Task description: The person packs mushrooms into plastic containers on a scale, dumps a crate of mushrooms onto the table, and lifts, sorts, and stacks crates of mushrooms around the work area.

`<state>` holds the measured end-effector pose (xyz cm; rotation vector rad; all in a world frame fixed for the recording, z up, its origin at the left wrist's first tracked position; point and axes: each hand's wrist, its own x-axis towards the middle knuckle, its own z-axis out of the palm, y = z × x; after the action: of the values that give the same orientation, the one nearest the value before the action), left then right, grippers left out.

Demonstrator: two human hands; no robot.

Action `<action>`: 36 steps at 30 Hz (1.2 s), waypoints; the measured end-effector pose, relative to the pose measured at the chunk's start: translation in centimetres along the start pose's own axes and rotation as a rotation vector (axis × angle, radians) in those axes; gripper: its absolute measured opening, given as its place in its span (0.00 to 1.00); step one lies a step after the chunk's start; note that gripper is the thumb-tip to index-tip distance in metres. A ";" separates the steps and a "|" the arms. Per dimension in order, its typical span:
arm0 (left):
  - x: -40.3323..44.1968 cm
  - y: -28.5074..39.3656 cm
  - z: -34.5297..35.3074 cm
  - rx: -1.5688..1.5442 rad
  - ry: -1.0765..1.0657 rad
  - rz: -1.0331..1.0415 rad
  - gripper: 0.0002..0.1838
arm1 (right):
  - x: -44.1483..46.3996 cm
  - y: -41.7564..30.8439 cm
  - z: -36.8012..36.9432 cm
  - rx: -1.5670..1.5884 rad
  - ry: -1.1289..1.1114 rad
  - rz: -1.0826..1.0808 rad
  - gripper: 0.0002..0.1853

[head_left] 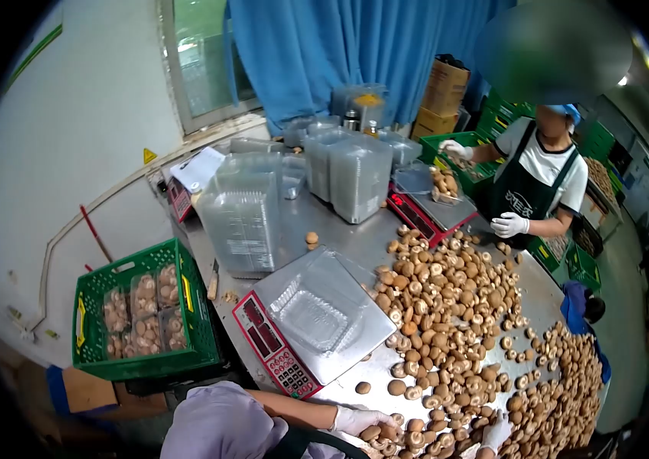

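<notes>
My left hand point(360, 421), in a white glove, is at the near edge of a large heap of brown shiitake mushrooms point(447, 306). Its fingers curl around a few mushrooms point(387, 433). Farther right, my right hand point(497, 433), also gloved, reaches into the heap with its fingers stretched out among the mushrooms; part of it is at the lower edge of the view. Ahead of my left hand stands a red-framed digital scale point(279, 352) with a metal plate. On that plate lies a clear plastic tray point(315, 317) with nothing in it.
A green crate point(137, 367) at the left holds packed mushroom trays. Stacks of clear trays point(240, 218) stand at the table's back, with a knife point(213, 281) nearby. Across the table, a gloved co-worker point(535, 176) stands beside a second scale point(424, 218) bearing a filled tray.
</notes>
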<state>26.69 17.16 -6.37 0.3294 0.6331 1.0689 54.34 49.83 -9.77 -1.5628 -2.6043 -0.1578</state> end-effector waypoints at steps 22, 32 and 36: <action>-0.8 1.3 0.7 -0.590 0.105 -0.051 0.15 | -13.3 -23.7 -13.0 0.722 -0.162 -0.341 0.32; -3.9 1.2 -1.1 -0.501 -0.204 -0.126 0.24 | -16.9 -23.5 -15.2 1.264 -0.373 0.101 0.25; -4.4 0.9 -0.8 -0.653 -0.233 -0.166 0.24 | -17.2 -24.2 -14.5 1.294 -0.325 0.105 0.17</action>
<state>24.09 13.62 -5.06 -0.1648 0.0802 1.0001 41.49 21.44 1.23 -1.1658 -1.8923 1.5259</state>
